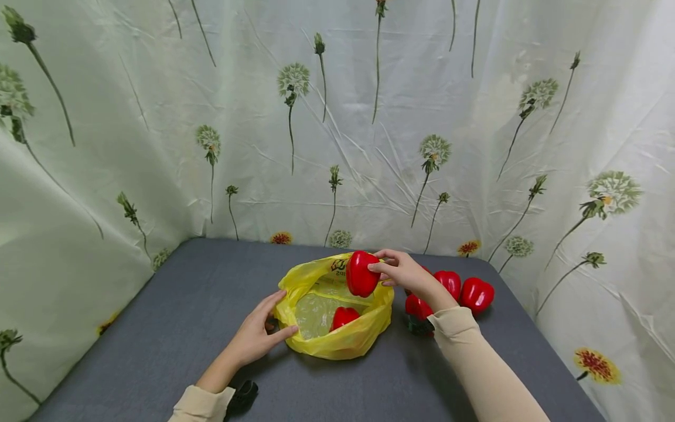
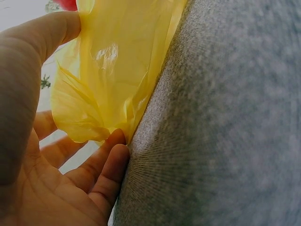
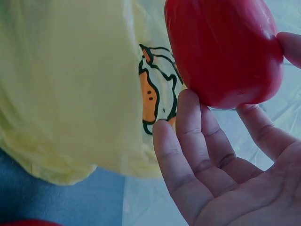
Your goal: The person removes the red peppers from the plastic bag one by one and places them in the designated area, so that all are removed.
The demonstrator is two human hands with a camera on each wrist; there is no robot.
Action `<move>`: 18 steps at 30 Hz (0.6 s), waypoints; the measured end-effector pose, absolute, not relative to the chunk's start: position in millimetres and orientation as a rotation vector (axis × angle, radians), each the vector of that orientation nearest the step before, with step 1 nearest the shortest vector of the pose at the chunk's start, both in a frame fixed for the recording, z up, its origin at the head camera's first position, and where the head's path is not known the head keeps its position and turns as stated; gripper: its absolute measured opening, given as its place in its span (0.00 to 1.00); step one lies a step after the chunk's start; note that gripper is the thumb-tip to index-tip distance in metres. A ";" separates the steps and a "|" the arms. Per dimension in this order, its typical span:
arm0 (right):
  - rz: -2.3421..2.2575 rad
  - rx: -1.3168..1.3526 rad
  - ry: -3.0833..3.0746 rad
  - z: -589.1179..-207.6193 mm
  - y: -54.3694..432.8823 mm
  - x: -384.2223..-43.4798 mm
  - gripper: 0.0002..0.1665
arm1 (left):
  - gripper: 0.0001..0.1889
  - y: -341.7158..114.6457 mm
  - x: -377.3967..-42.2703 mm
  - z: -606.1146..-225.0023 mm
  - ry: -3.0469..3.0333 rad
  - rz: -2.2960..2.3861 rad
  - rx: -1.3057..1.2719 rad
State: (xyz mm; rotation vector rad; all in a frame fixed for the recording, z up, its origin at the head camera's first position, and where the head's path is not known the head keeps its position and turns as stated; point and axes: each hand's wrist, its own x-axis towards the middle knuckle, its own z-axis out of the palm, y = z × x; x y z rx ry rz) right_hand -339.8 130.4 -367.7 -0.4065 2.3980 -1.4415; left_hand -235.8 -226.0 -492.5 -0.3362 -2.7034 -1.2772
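A yellow plastic bag (image 1: 337,347) stands with its mouth spread wide on the grey table. Inside it, toward the near side, lies a red bell pepper (image 1: 345,317). My right hand (image 1: 398,271) pinches another red bell pepper (image 1: 362,274) between thumb and fingertips, over the bag's far right rim. In the right wrist view this pepper (image 3: 225,52) is beside the bag's printed side (image 3: 94,84). My left hand (image 1: 256,331) is spread at the bag's left side, thumb and fingertips touching the plastic; the left wrist view shows its fingers (image 2: 101,165) partly behind the bag's edge.
Several more red bell peppers (image 1: 477,295) sit on the table (image 1: 211,281) at the right, partly hidden behind my right forearm. A dark strap (image 1: 244,395) shows at my left wrist. A white curtain (image 1: 337,146) with a dandelion print hangs behind and along both sides.
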 end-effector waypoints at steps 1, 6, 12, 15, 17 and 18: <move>-1.444 -0.405 2.400 -368.3 133.0 -339.3 0.31 | 0.47 -226.1 -235.8 -492.5 -2.704 -1.277 -0.335; -1.481 -0.380 2.399 -368.7 145.5 -334.2 0.31 | 0.47 -225.6 -235.7 -491.9 -2.707 -1.273 -0.331; -1.546 -0.368 2.390 -369.3 159.3 -330.5 0.29 | 0.47 -225.0 -235.3 -490.2 -2.704 -1.275 -0.328; -1.557 -0.352 2.393 -369.7 166.5 -328.5 0.29 | 0.47 -225.1 -235.0 -490.1 -2.708 -1.275 -0.327; -1.552 -0.336 2.399 -369.8 171.8 -327.9 0.29 | 0.47 -225.3 -235.1 -490.3 -2.709 -1.277 -0.330; -1.552 -0.331 2.400 -369.5 174.5 -327.4 0.30 | 0.47 -225.4 -235.4 -490.4 -2.710 -1.275 -0.331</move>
